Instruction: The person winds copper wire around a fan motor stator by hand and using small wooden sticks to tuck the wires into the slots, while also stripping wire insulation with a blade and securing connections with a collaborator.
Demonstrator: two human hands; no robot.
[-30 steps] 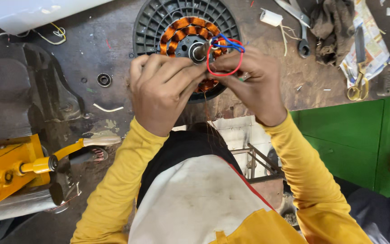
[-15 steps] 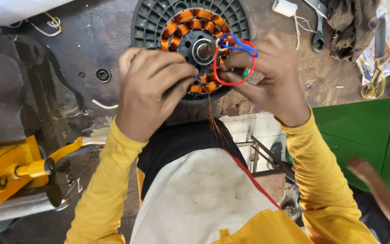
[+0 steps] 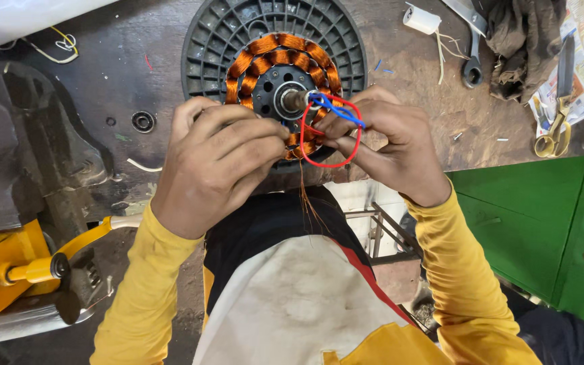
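Observation:
A round dark plastic motor housing point(image 3: 214, 40) lies on the workbench with a ring of orange copper windings point(image 3: 275, 49) around a metal shaft point(image 3: 292, 100). My left hand point(image 3: 217, 162) pinches at the near edge of the windings. My right hand point(image 3: 383, 145) grips a red wire loop point(image 3: 305, 135) and blue wires point(image 3: 336, 111) beside the shaft. Thin copper strands point(image 3: 309, 196) hang down from between both hands over the bench edge.
A small bearing point(image 3: 143, 122) lies left of the housing. A white capacitor point(image 3: 422, 20), a wrench point(image 3: 473, 61), a dark rag point(image 3: 515, 40) and yellow-handled scissors point(image 3: 555, 132) on paper lie at the right. A green cabinet point(image 3: 542, 223) stands at the right, a yellow tool point(image 3: 1, 277) at lower left.
The view has shifted, so the housing and my hands sit slightly lower and more central. Another person's hand at the lower right is gone from view. My hands keep holding the wires.

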